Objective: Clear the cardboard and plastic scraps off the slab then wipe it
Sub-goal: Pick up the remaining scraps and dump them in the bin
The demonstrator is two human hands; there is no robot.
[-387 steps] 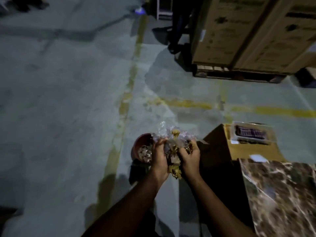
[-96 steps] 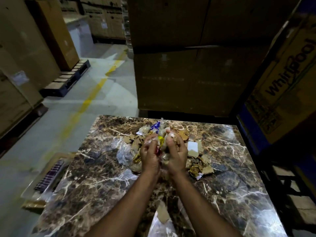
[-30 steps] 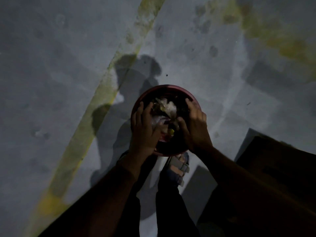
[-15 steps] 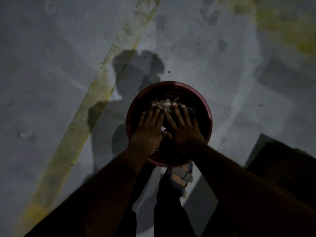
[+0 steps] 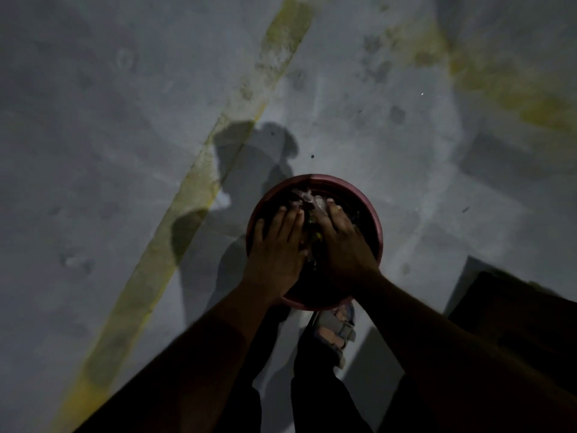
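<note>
A sandalled foot [image 5: 335, 331] stood at 6 o'clock of the red bucket [image 5: 368, 214] on the floor [image 5: 125, 120]. Both hands, left [image 5: 278, 242] and right [image 5: 343, 242], lay flat with straight fingers, pressing scraps [image 5: 312, 198] down inside it.

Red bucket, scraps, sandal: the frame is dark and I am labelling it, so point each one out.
red bucket [image 5: 368, 210]: head view, right side of rim.
scraps [image 5: 307, 195]: head view, pale plastic beyond the fingertips.
sandal [image 5: 335, 331]: head view, grey strap over the foot.
</note>
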